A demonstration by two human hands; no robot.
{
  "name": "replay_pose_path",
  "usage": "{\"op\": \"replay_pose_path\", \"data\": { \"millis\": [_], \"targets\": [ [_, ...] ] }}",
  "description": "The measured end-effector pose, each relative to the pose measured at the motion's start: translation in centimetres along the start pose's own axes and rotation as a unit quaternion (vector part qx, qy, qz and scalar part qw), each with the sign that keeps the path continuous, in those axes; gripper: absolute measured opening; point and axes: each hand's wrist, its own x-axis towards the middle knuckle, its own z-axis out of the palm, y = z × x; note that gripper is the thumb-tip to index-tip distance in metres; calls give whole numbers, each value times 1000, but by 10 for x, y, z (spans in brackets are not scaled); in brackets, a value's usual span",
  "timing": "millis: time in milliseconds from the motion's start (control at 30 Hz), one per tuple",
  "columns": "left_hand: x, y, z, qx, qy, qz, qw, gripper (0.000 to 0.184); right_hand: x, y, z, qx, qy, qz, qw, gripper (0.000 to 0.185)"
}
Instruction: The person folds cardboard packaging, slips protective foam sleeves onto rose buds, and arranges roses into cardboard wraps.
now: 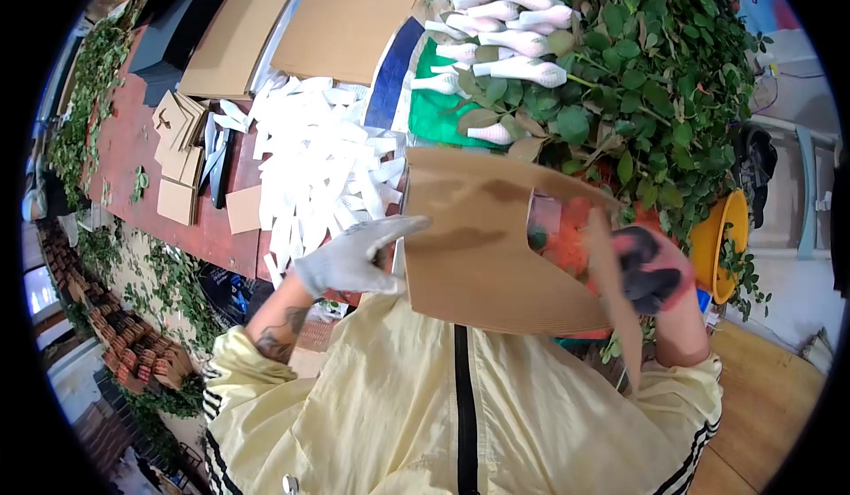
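The left hand [354, 251], pale-grey-gloved, thumb and fingers parted, touches 1 bent brown cardboard sheet [482, 251] over the red table's [119, 172] near edge. The right hand [653, 269], pink-and-black-gloved, curls beside its raised flap; grip unclear. White paper strips [310, 154] lie beyond.

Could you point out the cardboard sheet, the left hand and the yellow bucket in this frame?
Cardboard sheet [487, 269]: head view, on the broad flat face.
Left hand [357, 251]: head view, on the gloved back of the hand.
Yellow bucket [712, 243]: head view, on its side wall.
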Motion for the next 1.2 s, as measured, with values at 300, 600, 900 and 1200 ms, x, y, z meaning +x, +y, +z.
{"op": "replay_pose_path", "data": {
  "millis": [300, 600, 900, 1200],
  "targets": [
    [2, -40, 20, -44, -35, -29, 998, 30, 84, 57, -48, -42, 36, 179, 982, 17],
    [-8, -22, 34, -10, 6, -3, 1000, 31, 150, 110, -52, -155, 199, 85, 964, 14],
    [-14, -53, 41, 34, 18, -5, 999, 35, 179, 110, -32, -366, 351, 119, 854, 27],
    [32, -54, 26, 309, -2, 17, 951, 40, 188, 113, -35, -533, 324, 145, 768, 34]
  ]
}}
